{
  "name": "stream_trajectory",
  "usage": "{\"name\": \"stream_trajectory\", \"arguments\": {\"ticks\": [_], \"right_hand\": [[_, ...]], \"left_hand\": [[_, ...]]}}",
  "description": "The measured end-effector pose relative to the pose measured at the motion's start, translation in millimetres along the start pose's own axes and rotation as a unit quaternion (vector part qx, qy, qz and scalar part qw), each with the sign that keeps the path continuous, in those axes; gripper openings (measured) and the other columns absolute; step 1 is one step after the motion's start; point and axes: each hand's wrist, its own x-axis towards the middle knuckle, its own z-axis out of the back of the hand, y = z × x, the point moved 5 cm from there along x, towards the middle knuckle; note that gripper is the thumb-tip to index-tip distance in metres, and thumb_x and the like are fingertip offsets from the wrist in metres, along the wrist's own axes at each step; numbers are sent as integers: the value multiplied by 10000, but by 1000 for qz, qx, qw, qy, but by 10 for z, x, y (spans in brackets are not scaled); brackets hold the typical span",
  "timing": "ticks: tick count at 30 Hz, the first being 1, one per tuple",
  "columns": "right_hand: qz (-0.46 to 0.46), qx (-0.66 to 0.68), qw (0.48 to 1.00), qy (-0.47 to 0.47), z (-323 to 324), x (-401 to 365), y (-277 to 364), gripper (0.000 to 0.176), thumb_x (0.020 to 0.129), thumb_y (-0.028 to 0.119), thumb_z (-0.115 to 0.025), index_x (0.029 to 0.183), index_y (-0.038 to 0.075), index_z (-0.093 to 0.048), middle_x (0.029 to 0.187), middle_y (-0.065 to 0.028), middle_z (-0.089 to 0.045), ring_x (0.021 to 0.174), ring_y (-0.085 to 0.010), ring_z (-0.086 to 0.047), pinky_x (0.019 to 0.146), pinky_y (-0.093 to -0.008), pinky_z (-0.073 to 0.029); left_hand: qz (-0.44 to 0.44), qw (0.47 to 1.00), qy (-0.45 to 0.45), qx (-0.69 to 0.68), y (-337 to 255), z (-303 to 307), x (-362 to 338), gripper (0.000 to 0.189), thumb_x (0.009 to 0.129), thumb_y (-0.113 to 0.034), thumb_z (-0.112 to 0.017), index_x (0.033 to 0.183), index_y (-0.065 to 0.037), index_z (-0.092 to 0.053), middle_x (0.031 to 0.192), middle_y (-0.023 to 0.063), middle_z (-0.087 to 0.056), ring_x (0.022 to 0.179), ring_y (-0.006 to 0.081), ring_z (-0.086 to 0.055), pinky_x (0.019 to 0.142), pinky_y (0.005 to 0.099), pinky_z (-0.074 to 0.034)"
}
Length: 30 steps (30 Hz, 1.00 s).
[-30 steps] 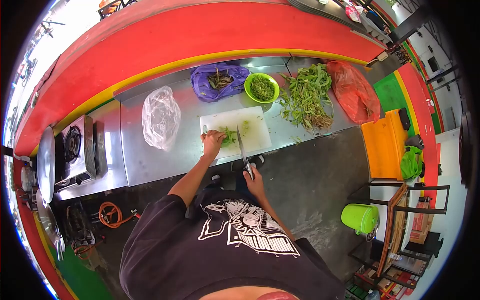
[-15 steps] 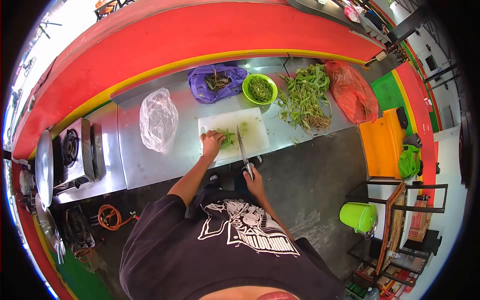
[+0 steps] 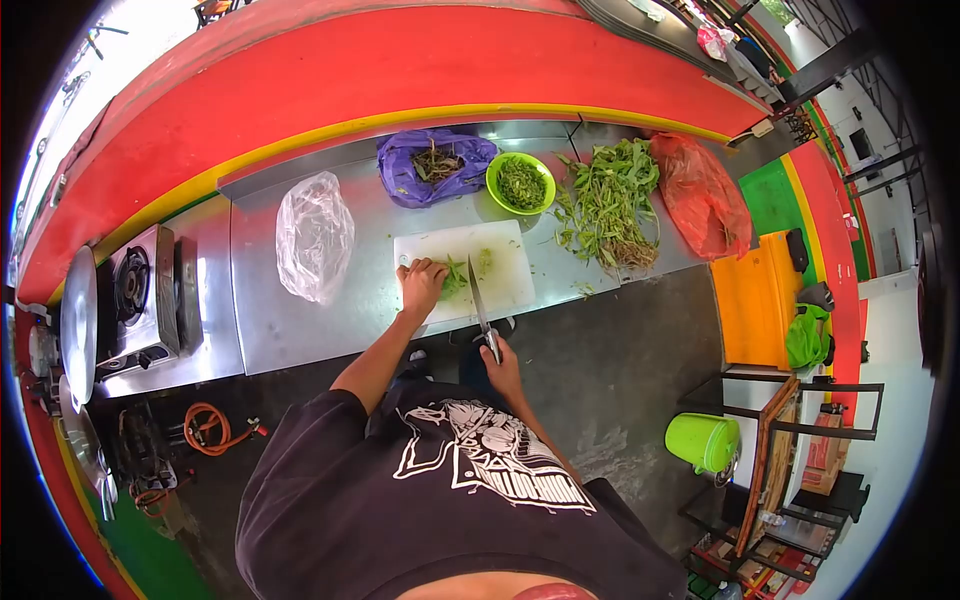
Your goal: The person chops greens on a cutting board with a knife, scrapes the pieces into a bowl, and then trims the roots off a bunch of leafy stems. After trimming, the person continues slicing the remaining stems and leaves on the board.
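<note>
On the white cutting board [image 3: 415, 244] my left hand [image 3: 422, 283] presses down with curled fingers on a small bunch of leafy greens [image 3: 454, 277]. The leaves stick out to the right of my fingers. My right hand [image 3: 498, 362] grips a knife [image 3: 476, 297] by its handle, at the board's near edge. Its blade points away from me over the board, just right of the bunch. Chopped green bits [image 3: 486, 262] lie beyond the blade. A green bowl [image 3: 520, 209] of chopped greens stands behind the board, and a heap of leafy stems [image 3: 612, 200] lies to its right.
A purple bag [image 3: 397, 170] holding stems sits behind the board. To the left lie a clear plastic bag [image 3: 315, 238] and a gas stove [image 3: 150, 300]. A red plastic bag [image 3: 700, 195] is at the counter's right end. A green bucket [image 3: 700, 442] stands on the right.
The whole view has shifted slightly. Both hands stay almost in place, the left on the greens and the right on the knife, whose blade remains beside the bunch.
</note>
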Motion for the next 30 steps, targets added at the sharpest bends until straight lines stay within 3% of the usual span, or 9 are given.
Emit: {"name": "stream_trajectory", "arguments": {"ticks": [4,6,16,23,24,30], "right_hand": [[3,2,1000,-7,-24,7,-38,413,941,238,-653,1260,-17,-591,985,-147,-673,898,-222,-635,831,-342,-496],[31,1,999,-24,-20,11,-1,393,937,214,-666,1231,-37,-597,818,-18,-568,732,-98,-490,672,-273,-450],[23,31,999,-25,-84,90,-9,385,952,198,-653,1276,-2,-598,682,58,-482,558,-40,-426,487,-236,-353],[70,61,995,24,-197,167,150,395,967,185,-641,1317,10,-582,676,81,-465,547,-21,-415,475,-217,-338],[36,64,996,47,-193,138,257,392,968,186,-641,1319,22,-585,680,76,-458,547,-23,-417,477,-218,-340],[36,50,997,37,-275,158,125,397,966,198,-644,1324,37,-587,665,55,-467,538,-37,-433,475,-223,-349]], "left_hand": [[33,999,-10,-41,15,142,27,105,890,-216,-673,939,-143,-730,927,9,-674,967,212,-603,883,471,-318],[31,998,-14,-51,49,182,33,116,900,-227,-674,959,-141,-724,932,12,-674,957,215,-604,881,471,-314],[79,992,-3,-103,76,432,112,138,916,-275,-679,962,-160,-739,932,-14,-688,928,187,-625,863,453,-300],[52,994,23,-96,72,467,105,124,902,-265,-694,927,-156,-748,917,-6,-698,921,197,-626,880,459,-297],[48,994,16,-94,61,483,101,123,903,-263,-693,931,-156,-749,915,-5,-698,922,196,-626,880,463,-297],[53,994,13,-92,85,471,73,121,912,-256,-689,942,-156,-750,958,-34,-695,866,162,-625,894,473,-295]]}}
